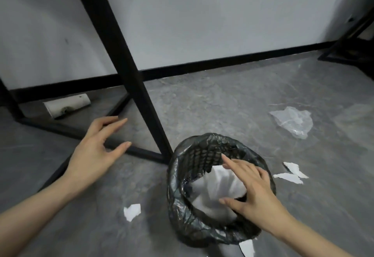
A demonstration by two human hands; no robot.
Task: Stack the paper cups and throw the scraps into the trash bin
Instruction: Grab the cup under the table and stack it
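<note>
the right hand is spread over the mouth of the bin, fingers straight and loose, grasping nothing; its index finger points toward the far inner wall and its thumb lies over the near side. just under it, inside the bin, sits a heap of white paper; whether the fingers touch it cannot be told. the bin is a mesh one lined with a dark bag, standing on the grey floor right beside the foot of a black desk leg. the left hand hovers well to the left of the bin, above the desk's black floor frame, also released, fingers extended and thumb apart. white scraps lie on the floor around the bin: one to its left near the left forearm, two to its right, one at its near edge. a crumpled clear plastic bag lies farther right. a white roll lies by the wall under the desk.
</note>
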